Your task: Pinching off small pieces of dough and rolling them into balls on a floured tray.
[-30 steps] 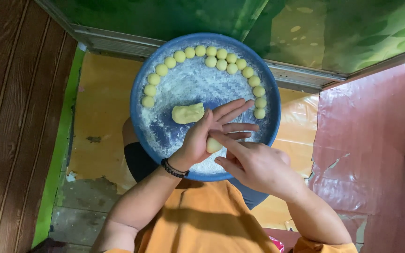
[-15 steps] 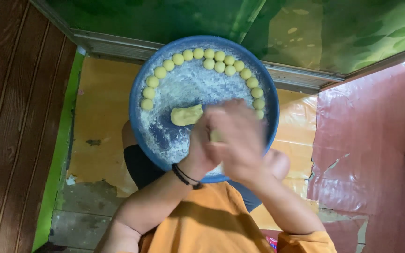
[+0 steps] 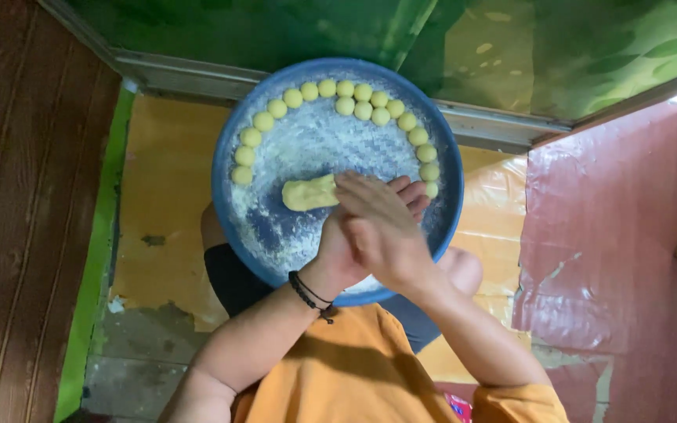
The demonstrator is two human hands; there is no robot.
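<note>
My right hand (image 3: 378, 231) lies palm-down across my left hand (image 3: 332, 249), the two palms pressed together over the blue round tray (image 3: 223, 157) on my lap. A small piece of yellow dough sits between the palms and is hidden now. Left fingertips stick out past the right hand. A black cord bracelet (image 3: 307, 291) circles the left wrist. Just left of the hands, a longish lump of yellow dough (image 3: 309, 193) rests on the floured tray bottom. Several small dough balls (image 3: 346, 88) line the tray's far rim in a curve.
White flour (image 3: 315, 145) dusts the tray's woven bottom. Below the tray lies a worn yellow floor sheet (image 3: 162, 204), with a dark wooden wall (image 3: 17, 196) at left, a red sheet (image 3: 613, 235) at right, and a green leaf-patterned surface (image 3: 511, 47) behind a metal sill.
One second ago the left palm lay open with a small dough piece under the right fingers. The right hand has since slid over the left, covering the piece between the palms.
</note>
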